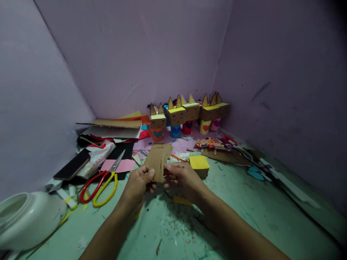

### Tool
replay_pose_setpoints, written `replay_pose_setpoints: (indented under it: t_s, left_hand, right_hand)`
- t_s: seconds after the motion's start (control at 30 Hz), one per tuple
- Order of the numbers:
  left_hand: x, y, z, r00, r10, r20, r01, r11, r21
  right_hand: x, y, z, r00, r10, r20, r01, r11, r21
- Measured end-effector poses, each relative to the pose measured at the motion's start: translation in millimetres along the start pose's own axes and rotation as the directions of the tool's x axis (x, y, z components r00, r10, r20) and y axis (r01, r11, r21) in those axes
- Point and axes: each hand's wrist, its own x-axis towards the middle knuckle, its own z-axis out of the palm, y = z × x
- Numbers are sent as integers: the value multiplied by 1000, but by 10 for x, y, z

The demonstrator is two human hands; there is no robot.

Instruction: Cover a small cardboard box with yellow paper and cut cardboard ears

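Forearms [111, 224] lie nearest; above the green table [233, 209] I see the left hand [138, 181] gripping cardboard [155, 159], the right hand [184, 177] pinching its edge; I judge this piece unfinished, eared figures [177, 116] behind complete.

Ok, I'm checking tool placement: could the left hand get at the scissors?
Probably yes: the scissors lie beside the left hand with no object between, though it's holding the cardboard.

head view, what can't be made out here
All in the head view:
Cardboard: lower left part, hidden by the left hand.
Yellow block: lower left part, hidden by the right hand.
Pot: far left, cut off by the picture edge.
Wrapper: print, too blurred to read.
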Motion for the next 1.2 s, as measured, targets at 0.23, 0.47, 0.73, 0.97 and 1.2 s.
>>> replay_pose_setpoints:
  t_s: [0.23,0.47,0.73,0.97,1.2]
  left_hand:
    - [-30,-9,55,998,44,-52,-44,999,8]
    - [-75,118,-1,997,-26,66,30,997,-68]
    - [-106,180,-39,993,-30,117,37,998,-58]
    - [-110,159,-37,987,-1,160,5,1000,-23]
    - [-130,151,-26,982,77,174,-84,996,32]
  right_hand:
    - [-20,7,41,999,-51,-8,51,998,-33]
    - [4,-11,-21,997,10,-71,-10,1000,-7]
    - [-30,-44,14,999,15,-41,-16,999,-40]
    - [-39,-50,2,999,20,-42,-24,994,-111]
    - [-18,-21,-23,999,-4,-46,-2,994,-112]
